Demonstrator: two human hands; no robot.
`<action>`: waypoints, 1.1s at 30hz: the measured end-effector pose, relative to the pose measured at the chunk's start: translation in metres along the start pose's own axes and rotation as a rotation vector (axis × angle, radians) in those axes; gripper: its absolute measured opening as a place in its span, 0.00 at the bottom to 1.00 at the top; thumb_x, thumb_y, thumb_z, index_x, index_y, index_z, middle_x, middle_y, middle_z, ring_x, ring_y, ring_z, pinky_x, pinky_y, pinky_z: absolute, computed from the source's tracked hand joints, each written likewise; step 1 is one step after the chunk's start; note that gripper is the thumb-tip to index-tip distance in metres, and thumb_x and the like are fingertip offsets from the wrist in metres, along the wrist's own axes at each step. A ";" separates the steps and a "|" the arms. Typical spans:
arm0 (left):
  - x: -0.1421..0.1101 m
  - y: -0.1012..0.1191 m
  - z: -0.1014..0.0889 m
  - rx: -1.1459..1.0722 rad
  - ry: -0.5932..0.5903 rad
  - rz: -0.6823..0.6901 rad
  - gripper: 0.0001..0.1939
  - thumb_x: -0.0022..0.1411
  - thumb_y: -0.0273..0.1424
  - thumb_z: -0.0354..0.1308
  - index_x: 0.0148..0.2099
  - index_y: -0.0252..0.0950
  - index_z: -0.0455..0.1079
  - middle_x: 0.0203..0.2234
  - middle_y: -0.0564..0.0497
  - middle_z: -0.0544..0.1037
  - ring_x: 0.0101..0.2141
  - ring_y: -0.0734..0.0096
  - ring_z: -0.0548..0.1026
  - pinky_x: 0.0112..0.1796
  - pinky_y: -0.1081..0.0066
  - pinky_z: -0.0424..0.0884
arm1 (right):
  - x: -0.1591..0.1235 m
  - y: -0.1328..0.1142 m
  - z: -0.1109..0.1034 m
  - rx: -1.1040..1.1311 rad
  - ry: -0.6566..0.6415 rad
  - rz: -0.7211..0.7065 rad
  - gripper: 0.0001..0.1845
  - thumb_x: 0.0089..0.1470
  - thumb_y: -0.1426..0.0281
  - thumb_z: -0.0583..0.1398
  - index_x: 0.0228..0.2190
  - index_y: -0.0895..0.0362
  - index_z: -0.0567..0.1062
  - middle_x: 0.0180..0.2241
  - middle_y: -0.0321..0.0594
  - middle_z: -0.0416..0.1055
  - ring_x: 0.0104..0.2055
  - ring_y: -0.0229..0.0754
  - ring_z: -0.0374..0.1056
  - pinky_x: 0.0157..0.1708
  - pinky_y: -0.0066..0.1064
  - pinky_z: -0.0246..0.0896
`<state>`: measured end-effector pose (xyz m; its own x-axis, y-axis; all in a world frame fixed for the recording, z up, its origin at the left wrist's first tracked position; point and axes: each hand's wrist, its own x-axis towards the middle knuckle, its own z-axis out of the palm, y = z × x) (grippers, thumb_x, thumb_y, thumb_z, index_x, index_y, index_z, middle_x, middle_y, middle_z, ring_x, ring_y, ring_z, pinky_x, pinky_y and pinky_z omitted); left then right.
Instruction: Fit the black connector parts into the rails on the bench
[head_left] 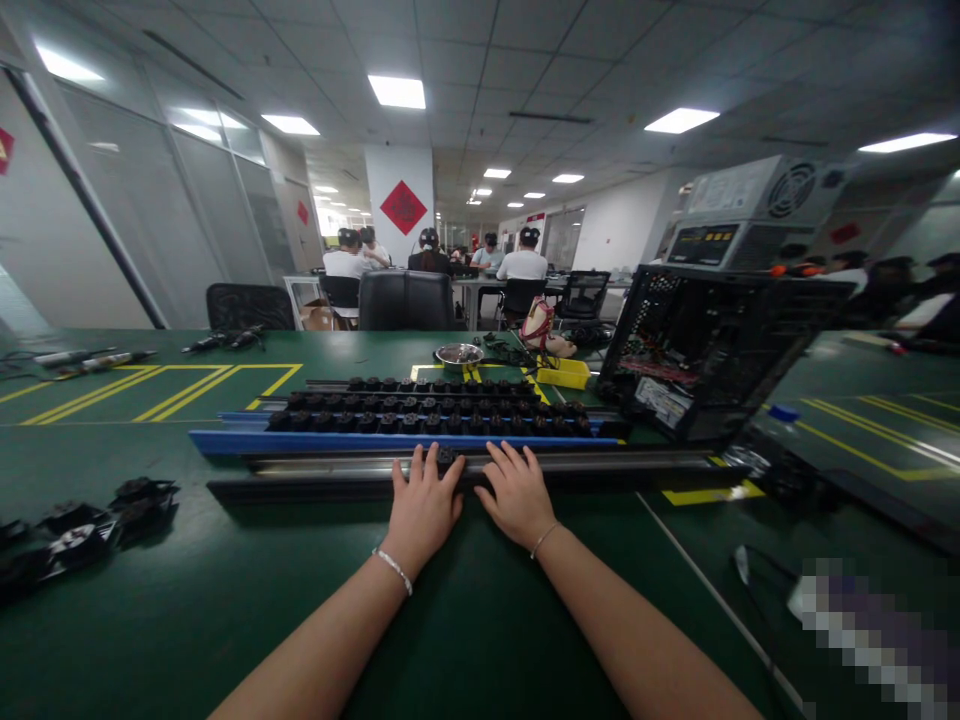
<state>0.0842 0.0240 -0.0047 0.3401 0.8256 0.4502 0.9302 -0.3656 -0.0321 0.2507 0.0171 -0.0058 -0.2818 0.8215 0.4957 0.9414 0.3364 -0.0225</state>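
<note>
A long black rail [315,484] with a metallic groove lies across the green table in front of me. Resting on it with fingers stretched and apart is my left hand [421,500]. Just beside its index finger a small black part [446,456] sits in the groove; whether the finger touches it I cannot tell. To the right, my right hand [517,500] also lies on the rail, fingers spread, holding nothing. Beyond the rail runs a blue rail [247,442], and behind that stand rows of small black parts [427,421] seated along more rails.
An open black computer case [720,300] carries power supplies [750,200] at right. Further back are a metal bowl [459,355] and a yellow tray [564,374]. Loose black parts [75,537] lie left, screwdriver-like tools [97,358] far left. Several people sit at tables beyond.
</note>
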 end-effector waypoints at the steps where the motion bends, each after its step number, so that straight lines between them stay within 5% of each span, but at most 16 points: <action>1: 0.000 -0.001 0.000 -0.005 0.001 0.002 0.25 0.58 0.38 0.51 0.59 0.48 0.58 0.59 0.41 0.58 0.59 0.46 0.53 0.53 0.41 0.45 | 0.000 0.000 0.000 -0.003 -0.001 0.004 0.15 0.56 0.61 0.52 0.40 0.55 0.71 0.57 0.44 0.59 0.60 0.51 0.50 0.57 0.50 0.36; 12: -0.005 -0.014 -0.004 -0.008 0.009 -0.026 0.25 0.58 0.38 0.50 0.58 0.47 0.59 0.59 0.41 0.60 0.59 0.49 0.54 0.54 0.46 0.47 | 0.004 -0.012 -0.002 -0.056 -0.028 0.104 0.19 0.53 0.55 0.53 0.40 0.53 0.71 0.58 0.44 0.57 0.59 0.56 0.48 0.53 0.56 0.39; 25: -0.010 -0.026 -0.007 -0.008 0.017 -0.074 0.25 0.58 0.42 0.49 0.58 0.45 0.60 0.59 0.42 0.59 0.59 0.50 0.55 0.55 0.48 0.48 | 0.004 -0.010 -0.003 -0.058 -0.069 0.101 0.19 0.53 0.55 0.53 0.41 0.52 0.71 0.59 0.44 0.56 0.60 0.54 0.47 0.52 0.51 0.44; 33: -0.006 -0.025 -0.003 -0.029 0.034 -0.120 0.28 0.58 0.51 0.44 0.58 0.48 0.60 0.58 0.41 0.61 0.58 0.43 0.54 0.53 0.40 0.42 | 0.004 -0.007 -0.005 -0.053 -0.086 0.087 0.17 0.52 0.56 0.54 0.41 0.51 0.70 0.59 0.41 0.55 0.60 0.52 0.47 0.53 0.49 0.43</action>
<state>0.0586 0.0269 -0.0036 0.2210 0.8496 0.4789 0.9595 -0.2774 0.0493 0.2439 0.0159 0.0009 -0.2114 0.8837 0.4177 0.9708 0.2393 -0.0149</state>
